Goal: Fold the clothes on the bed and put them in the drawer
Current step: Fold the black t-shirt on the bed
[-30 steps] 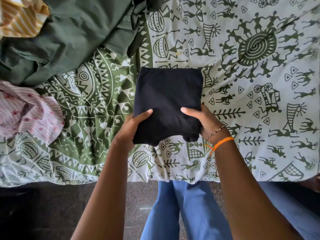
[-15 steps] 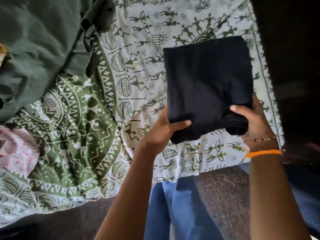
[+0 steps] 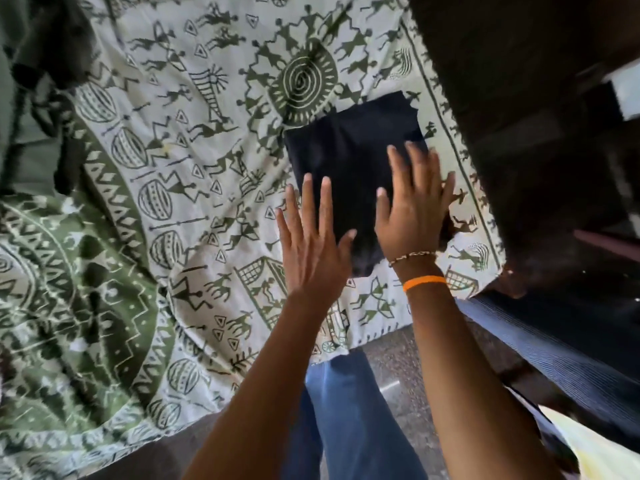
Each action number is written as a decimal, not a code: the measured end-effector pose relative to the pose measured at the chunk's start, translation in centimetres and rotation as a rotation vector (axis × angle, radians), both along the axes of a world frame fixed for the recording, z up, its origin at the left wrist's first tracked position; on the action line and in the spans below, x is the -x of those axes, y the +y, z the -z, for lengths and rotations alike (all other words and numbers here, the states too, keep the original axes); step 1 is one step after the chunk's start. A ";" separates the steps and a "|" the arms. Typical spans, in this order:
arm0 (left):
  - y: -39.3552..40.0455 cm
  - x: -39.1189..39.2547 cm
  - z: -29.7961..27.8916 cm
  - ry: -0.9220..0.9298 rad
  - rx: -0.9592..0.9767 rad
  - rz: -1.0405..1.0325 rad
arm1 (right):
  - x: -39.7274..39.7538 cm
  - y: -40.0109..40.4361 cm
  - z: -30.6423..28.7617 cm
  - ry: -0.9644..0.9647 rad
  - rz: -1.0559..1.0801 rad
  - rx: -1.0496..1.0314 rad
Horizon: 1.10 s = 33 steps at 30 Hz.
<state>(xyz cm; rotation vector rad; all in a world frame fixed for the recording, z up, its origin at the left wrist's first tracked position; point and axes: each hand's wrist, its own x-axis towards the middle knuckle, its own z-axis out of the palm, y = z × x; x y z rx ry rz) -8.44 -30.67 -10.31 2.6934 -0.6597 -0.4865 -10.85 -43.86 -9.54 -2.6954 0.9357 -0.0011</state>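
A folded black cloth garment, roughly square, lies flat on the bed near its right-hand corner. The bed is covered by a pale sheet printed with dark green tribal figures, drums, triangles and a spiral sun motif, with a denser green band of zigzags and circles curving across its left side. The sheet's bordered edge hangs a little over the side of the bed.

Both hands are spread flat with fingers straight. The left hand covers the garment's near left edge, its outer fingers reaching over the sheet. The right hand lies over the garment's near right part. Neither hand grips anything; whether the palms press the cloth or sit just above it cannot be told. The right wrist carries an orange band and a thin beaded bracelet.

At the top left, a dark green rumpled fabric lies on the bed. Dark wooden furniture stands beyond the bed's right edge. Below, the person's blue trouser legs stand on a dark speckled floor.
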 end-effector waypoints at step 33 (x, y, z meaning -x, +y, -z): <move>24.5 -7.6 -6.7 0.447 0.852 -1.274 | -11.5 25.0 -4.9 -0.159 -0.652 -0.746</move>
